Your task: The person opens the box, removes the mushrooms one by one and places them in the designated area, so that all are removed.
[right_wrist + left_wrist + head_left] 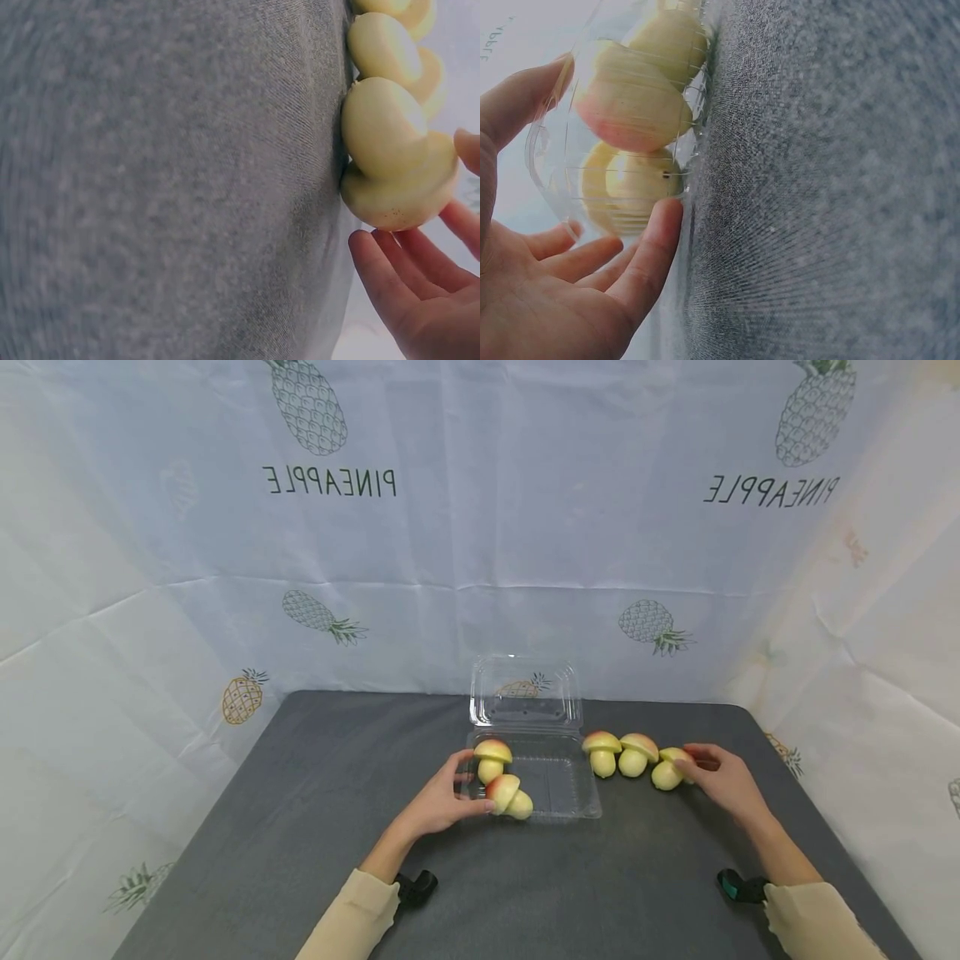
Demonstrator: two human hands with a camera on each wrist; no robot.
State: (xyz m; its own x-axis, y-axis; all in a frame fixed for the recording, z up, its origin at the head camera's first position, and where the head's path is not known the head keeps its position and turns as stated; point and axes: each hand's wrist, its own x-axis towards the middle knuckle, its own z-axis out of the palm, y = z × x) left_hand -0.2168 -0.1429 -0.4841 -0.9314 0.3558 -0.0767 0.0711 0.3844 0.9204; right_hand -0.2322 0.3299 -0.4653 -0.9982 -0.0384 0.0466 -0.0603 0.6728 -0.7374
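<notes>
A clear plastic clamshell box (555, 789) lies on the table with its lid (525, 693) raised at the back. Two toy mushrooms with red-yellow caps sit in its left part: a rear one (492, 760) and a tilted front one (510, 797). My left hand (442, 797) grips the box's left side, thumb toward the front. Right of the box stand two more toy mushrooms (602, 754) (636, 755). At the row's right end, my right hand (716, 777) holds a tilted toy mushroom (386, 127) by its cap, between thumb and fingers.
The dark grey cloth-covered table (315, 827) reaches back to a white curtain (465, 527) printed with pineapples. More curtain hangs along both sides. A black strap device sits on each wrist.
</notes>
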